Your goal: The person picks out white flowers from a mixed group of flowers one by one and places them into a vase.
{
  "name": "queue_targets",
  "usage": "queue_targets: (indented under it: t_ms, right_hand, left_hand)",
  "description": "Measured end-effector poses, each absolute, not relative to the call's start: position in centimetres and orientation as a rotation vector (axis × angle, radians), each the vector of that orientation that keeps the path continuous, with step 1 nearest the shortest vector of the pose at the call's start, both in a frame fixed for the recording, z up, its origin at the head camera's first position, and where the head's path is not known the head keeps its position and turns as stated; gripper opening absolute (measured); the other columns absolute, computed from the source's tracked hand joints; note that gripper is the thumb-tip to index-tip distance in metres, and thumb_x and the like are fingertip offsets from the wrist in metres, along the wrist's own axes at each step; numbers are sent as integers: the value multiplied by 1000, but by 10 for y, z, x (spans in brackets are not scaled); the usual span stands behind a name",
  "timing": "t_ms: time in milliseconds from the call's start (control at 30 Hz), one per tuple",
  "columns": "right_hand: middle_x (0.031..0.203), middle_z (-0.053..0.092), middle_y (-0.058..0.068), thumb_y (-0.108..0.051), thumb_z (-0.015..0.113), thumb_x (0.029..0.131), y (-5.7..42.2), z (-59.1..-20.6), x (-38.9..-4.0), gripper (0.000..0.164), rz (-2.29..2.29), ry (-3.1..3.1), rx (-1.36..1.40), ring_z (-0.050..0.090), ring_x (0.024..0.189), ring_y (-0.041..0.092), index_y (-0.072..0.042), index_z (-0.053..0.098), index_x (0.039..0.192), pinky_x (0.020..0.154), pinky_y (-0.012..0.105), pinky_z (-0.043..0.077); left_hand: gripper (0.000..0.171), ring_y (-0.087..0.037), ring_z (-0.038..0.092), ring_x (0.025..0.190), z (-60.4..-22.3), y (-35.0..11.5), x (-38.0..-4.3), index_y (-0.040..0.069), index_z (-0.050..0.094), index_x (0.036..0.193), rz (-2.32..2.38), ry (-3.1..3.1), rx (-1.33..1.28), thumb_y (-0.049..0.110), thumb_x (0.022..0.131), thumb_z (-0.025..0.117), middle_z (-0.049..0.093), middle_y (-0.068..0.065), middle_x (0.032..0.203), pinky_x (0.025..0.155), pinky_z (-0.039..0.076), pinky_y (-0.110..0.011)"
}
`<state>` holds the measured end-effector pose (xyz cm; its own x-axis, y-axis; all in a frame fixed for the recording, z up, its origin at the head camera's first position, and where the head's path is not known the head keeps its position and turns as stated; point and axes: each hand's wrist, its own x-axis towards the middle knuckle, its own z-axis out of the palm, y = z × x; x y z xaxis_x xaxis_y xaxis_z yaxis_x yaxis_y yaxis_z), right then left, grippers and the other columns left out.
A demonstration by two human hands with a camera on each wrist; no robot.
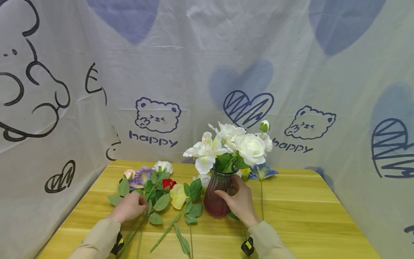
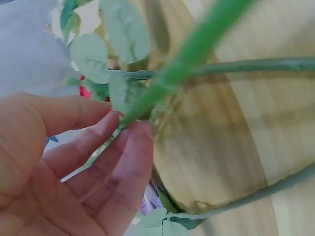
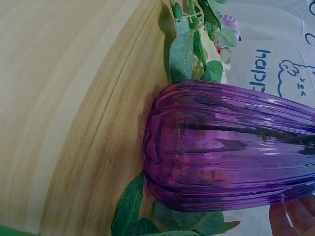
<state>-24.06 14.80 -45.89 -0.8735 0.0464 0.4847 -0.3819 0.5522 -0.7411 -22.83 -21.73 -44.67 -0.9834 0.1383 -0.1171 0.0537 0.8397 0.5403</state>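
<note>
My right hand (image 1: 240, 203) grips the side of a ribbed purple glass vase (image 1: 217, 198), thumb in front and fingers toward its back. White artificial flowers (image 1: 250, 149) with green leaves stand in the vase; their dark stems show through the glass in the right wrist view. At the left, my left hand (image 1: 129, 208) pinches a green flower stem (image 2: 172, 73) between thumb and fingertips. Which bloom tops that stem I cannot tell. Around this hand lie a purple flower (image 1: 141, 177), a red rose (image 1: 169, 183) and a pale yellow flower (image 1: 178, 196).
A white flower (image 1: 163, 166) and a peach one (image 1: 129, 174) lie at the table's back left. Behind the vase, to the right, are a blue flower (image 1: 262, 171) and a yellow one (image 1: 245, 173). Printed cloth (image 1: 200, 72) hangs around the wooden table (image 1: 297, 216).
</note>
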Motion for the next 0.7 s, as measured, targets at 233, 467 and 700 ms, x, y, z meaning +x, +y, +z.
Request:
queue_targets:
  t_ms: [233, 467, 700]
  right_hand:
    - [118, 72, 16, -34, 88, 78, 149, -458, -240, 68, 1252, -2344, 267, 73, 100, 29, -3, 60, 131, 84, 43, 61]
    - [119, 72, 14, -35, 88, 77, 149, -459, -240, 67, 1263, -2341, 273, 73, 100, 27, -6, 61, 131, 84, 42, 62]
    - [121, 72, 13, -36, 88, 77, 149, -459, -239, 68, 1277, -2344, 268, 72, 101, 25, -8, 61, 132, 84, 42, 62]
  left_hand:
    - [26, -19, 60, 71, -440, -215, -229, -5, 58, 111, 1157, 2664, 69, -1, 87, 66, 64, -10, 87, 64, 54, -35]
    - [46, -13, 42, 50, -444, -214, -233, -12, 44, 133, 1182, 2584, 10, 0, 91, 59, 48, -1, 60, 54, 43, -30]
    - [29, -17, 53, 62, -448, -215, -238, -6, 59, 118, 911, 2780, -13, 9, 93, 63, 61, -7, 76, 58, 44, -30]
